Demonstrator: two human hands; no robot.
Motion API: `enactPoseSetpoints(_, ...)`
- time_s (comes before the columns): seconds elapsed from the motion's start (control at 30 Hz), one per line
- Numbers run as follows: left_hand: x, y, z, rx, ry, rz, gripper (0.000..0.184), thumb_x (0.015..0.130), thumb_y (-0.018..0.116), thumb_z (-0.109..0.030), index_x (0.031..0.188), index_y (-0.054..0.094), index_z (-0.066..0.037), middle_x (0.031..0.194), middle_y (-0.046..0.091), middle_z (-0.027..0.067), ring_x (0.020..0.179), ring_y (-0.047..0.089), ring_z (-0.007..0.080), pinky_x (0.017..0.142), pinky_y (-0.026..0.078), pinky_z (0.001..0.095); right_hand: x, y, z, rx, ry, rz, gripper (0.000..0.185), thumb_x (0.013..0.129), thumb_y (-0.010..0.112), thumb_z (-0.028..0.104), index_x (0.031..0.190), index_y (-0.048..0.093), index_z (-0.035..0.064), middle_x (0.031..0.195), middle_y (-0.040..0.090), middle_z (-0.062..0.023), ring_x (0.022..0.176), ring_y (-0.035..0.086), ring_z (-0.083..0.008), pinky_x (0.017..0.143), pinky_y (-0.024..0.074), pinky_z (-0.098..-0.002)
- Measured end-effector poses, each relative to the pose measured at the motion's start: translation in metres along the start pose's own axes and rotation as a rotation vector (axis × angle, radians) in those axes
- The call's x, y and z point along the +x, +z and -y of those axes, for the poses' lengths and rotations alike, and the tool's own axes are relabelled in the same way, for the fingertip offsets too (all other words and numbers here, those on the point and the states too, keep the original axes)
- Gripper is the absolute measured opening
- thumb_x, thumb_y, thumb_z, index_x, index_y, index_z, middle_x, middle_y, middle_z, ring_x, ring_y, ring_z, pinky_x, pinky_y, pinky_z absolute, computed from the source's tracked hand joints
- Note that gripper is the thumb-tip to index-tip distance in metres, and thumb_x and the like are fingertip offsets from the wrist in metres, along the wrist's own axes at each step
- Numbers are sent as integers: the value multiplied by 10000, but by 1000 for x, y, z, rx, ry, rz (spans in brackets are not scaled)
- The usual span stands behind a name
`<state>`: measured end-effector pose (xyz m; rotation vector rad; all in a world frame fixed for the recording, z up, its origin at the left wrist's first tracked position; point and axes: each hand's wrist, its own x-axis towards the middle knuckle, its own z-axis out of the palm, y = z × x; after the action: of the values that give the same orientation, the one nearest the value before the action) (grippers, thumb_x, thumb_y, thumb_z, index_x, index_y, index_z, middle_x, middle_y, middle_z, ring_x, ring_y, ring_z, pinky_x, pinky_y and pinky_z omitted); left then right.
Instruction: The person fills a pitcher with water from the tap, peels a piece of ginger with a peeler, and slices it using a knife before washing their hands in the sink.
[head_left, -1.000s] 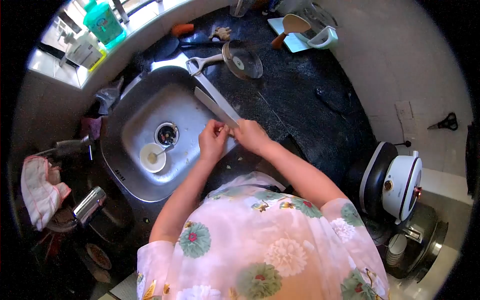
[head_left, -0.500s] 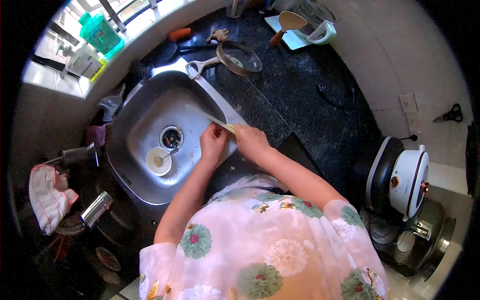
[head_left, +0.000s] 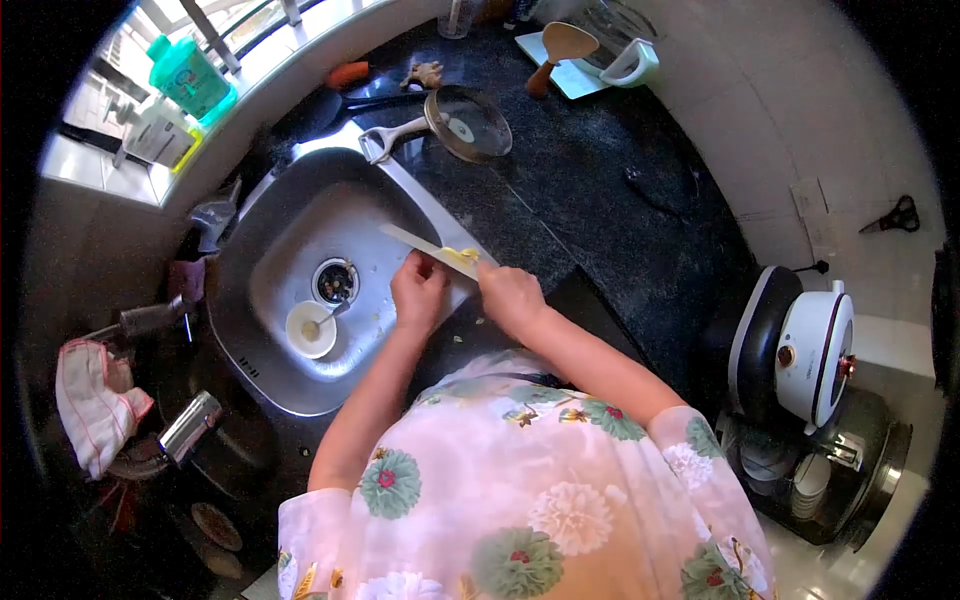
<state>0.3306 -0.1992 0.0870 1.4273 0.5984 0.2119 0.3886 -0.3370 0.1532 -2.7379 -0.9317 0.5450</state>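
Note:
My right hand is closed around the handle end of a knife, at the sink's near right edge. The blade points up and left over the sink, its flat side showing. Thin pale yellow slices lie on the blade near my right hand. My left hand is just below the blade with its fingers curled together. Whatever those fingers pinch is hidden from this angle. Beneath both hands runs the rim of the steel sink.
Inside the sink, a white bowl with a spoon sits beside the drain. A peeler, a round strainer, a ginger root and a carrot piece lie behind. A white cooker stands right.
The knife blade has turned so its flat side shows, and more of the yellow slices are visible on it. My right hand has shifted slightly down and right.

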Motion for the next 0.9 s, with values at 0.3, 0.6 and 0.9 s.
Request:
enactPoseSetpoints(0.3,-5,-1,4,39,42,-7,104,837,612,-54,919,585,4,833,627,47,742,575,113,662,482,261,4,-1,5,84,63,33,173,797,503,86,931,594,26,821,642,-220,795,640,-377,682,507,-484)
enactPoseSetpoints(0.6,-36,-3,-35,274,374,72,140,832,637,-67,946,594,3,816,621,38,711,564,94,638,476,247,11,-5,-25,178,173,78,177,821,476,112,914,610,43,883,635,-224,858,612,-406,751,485,-496)
enactPoseSetpoints(0.9,9,-10,10,14,-35,134,160,836,653,-112,919,576,2,821,611,34,726,550,86,650,464,237,3,-22,-30,398,93,89,165,824,512,174,938,580,77,833,616,-227,803,593,-418,703,464,-509)
